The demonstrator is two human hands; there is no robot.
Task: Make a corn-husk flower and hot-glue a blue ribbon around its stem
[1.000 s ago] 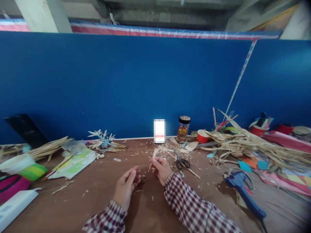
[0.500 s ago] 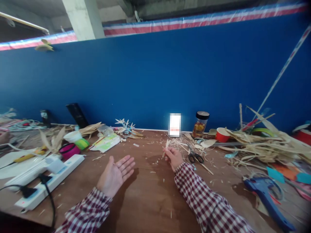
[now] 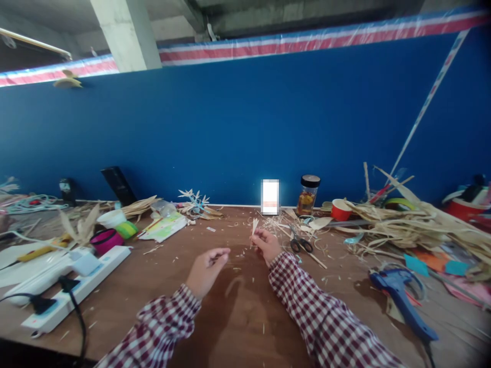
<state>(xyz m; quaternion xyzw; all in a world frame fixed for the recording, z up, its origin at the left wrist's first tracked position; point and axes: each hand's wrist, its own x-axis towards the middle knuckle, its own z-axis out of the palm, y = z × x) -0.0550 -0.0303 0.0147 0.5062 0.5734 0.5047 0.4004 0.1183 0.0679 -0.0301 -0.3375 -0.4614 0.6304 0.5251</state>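
Between the thumb and fingers of my right hand is a small pale piece of dried husk, upright, its top end fanned out into thin strips. My left hand hovers over the brown table, empty, its fingers loosely bent and the thumb apart from them. A gap separates it from the husk piece. Just right of my right hand lie black-handled scissors. Behind that hand spreads a scatter of thin pale shavings.
On the right are a blue glue gun, a heap of dried husks, a red paper cup and a dark-lidded jar. To the left lie a white power strip, a magenta cup and a husk flower.
My left hand has turned from palm up to palm inward, its fingers bending, and moved right toward my right hand. My right hand still holds the husk piece. The view has shifted slightly.
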